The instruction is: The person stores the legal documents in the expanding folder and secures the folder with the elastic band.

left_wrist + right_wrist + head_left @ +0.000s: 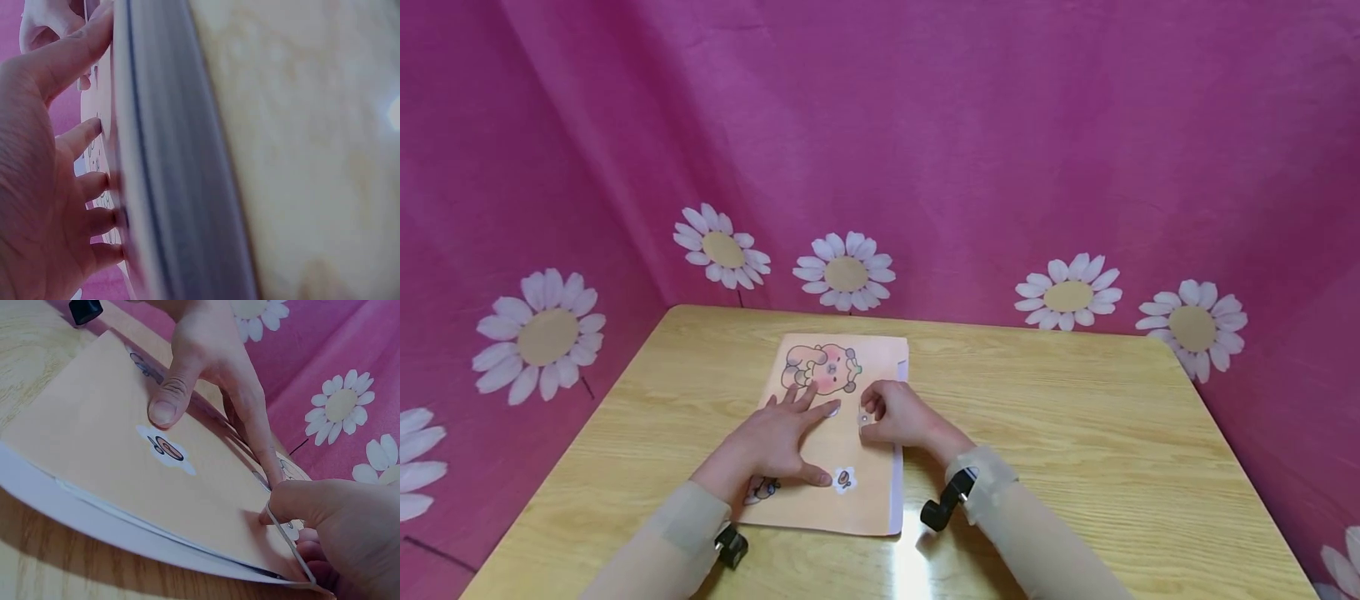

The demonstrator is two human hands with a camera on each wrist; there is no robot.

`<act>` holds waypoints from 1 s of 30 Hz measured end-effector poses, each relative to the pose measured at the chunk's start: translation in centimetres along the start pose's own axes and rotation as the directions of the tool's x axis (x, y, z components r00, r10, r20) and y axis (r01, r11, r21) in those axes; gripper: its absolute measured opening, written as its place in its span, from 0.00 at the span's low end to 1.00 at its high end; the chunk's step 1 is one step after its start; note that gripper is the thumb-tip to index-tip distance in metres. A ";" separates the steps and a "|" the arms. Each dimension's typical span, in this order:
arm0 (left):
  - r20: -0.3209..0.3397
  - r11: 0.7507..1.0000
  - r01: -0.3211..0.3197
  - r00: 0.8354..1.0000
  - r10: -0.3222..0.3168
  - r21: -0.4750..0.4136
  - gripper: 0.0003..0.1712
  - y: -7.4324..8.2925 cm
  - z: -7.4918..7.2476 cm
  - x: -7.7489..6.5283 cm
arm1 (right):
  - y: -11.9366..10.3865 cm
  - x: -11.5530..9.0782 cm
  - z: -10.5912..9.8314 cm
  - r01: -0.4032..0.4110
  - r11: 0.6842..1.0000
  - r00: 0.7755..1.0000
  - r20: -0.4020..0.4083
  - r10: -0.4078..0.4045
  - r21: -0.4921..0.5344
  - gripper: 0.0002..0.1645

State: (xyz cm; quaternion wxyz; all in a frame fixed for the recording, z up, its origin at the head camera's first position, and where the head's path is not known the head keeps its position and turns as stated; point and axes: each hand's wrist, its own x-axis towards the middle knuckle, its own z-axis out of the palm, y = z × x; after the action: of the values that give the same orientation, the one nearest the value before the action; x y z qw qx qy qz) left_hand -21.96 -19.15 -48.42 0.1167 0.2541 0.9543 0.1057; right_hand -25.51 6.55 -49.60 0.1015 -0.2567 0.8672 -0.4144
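A peach-coloured folder (816, 508) printed with a cartoon bear (831, 369) and a white flower (845, 479) lies on the wooden table. My left hand (775, 437) rests on its left half, fingers and thumb spread. At the folder's right side, my right hand (901, 414) pinches a small closure tab (864, 419) with a round snap, between thumb and curled fingers. In the right wrist view, the tab (289, 539) stands up from the cover at that hand's thumb. The left wrist view shows the left hand (44, 181) with its fingertips on the cover.
Pale inner layers (144, 522) show along the folder's right edge. The wooden table (1060, 450) extends to the right. A pink cloth (940, 167) with white daisies hangs behind and at the sides. Each wrist carries a small black camera (950, 500).
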 end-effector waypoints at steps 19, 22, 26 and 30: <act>-0.011 1.000 0.014 1.000 -0.014 0.013 0.70 0.0 -0.1 -0.3 | -0.2 0.5 1.0 -0.037 0.997 0.999 -0.006 0.037 -0.074 0.26; -0.004 1.000 0.020 1.000 -0.020 0.012 0.70 0.1 0.0 -0.3 | -0.3 0.5 1.0 -0.041 0.995 0.999 0.000 0.041 -0.087 0.26; -0.005 1.000 0.029 1.000 -0.029 -0.001 0.69 0.2 0.0 -0.2 | -0.5 0.5 0.9 -0.054 0.994 0.999 0.002 0.054 -0.095 0.27; 0.003 0.999 0.040 0.999 -0.040 -0.014 0.69 0.3 0.0 0.0 | -0.2 0.4 0.7 -0.066 0.991 0.998 -0.009 0.065 -0.116 0.27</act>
State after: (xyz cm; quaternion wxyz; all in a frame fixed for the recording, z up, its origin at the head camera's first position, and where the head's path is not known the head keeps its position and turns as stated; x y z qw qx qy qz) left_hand -21.79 -18.87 -48.29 0.1221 0.2342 0.9582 0.1096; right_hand -25.48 5.74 -49.90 0.0975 -0.2325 0.8980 -0.3605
